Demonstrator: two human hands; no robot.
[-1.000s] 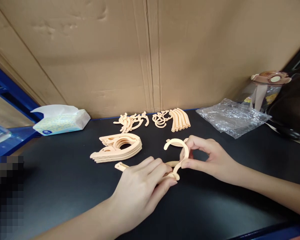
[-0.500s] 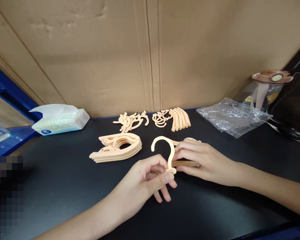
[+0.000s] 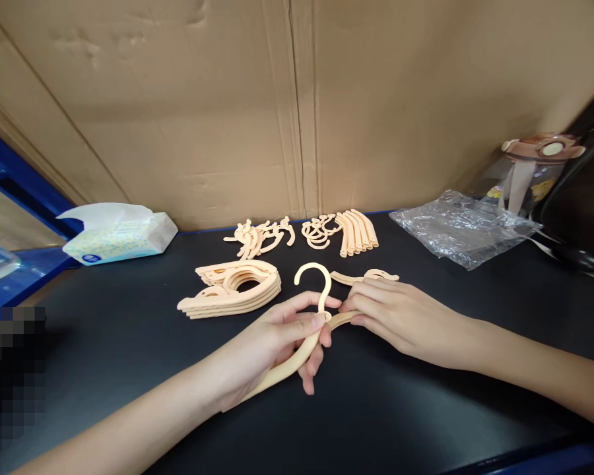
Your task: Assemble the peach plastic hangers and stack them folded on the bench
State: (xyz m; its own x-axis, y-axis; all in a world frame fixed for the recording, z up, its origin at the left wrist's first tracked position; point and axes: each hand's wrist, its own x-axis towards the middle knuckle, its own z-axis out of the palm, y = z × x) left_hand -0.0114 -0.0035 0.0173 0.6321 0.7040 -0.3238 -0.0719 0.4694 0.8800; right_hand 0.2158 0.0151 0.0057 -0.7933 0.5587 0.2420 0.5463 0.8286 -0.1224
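Note:
A cream plastic folding clothes hanger (image 3: pixel 287 371) is between my hands, its hook upright and curling to the left. My left hand (image 3: pixel 282 323) pinches it at the joint under the hook, and one arm of the hanger runs down to the lower left beneath that hand. My right hand (image 3: pixel 400 315) is closed around the other arm, most of which its fingers hide. Behind my right hand lies another cream hanger piece (image 3: pixel 345 278), partly covered. To the left is a stack of folded cream hangers (image 3: pixel 237 305).
Loose hooks and small parts (image 3: pixel 253 239), more hooks (image 3: pixel 317 232) and a row of curved arms (image 3: pixel 357 232) lie at the back. A tissue pack (image 3: pixel 121 237) sits left; crumpled clear plastic (image 3: pixel 462 227) and a brown-lidded bottle (image 3: pixel 542 150) are right. Cardboard (image 3: pixel 202 119) stands behind.
The hanger and my left hand have shifted slightly left and up. One hanger arm now shows swung out to the lower left, and the arm at my right hand shows at a different angle.

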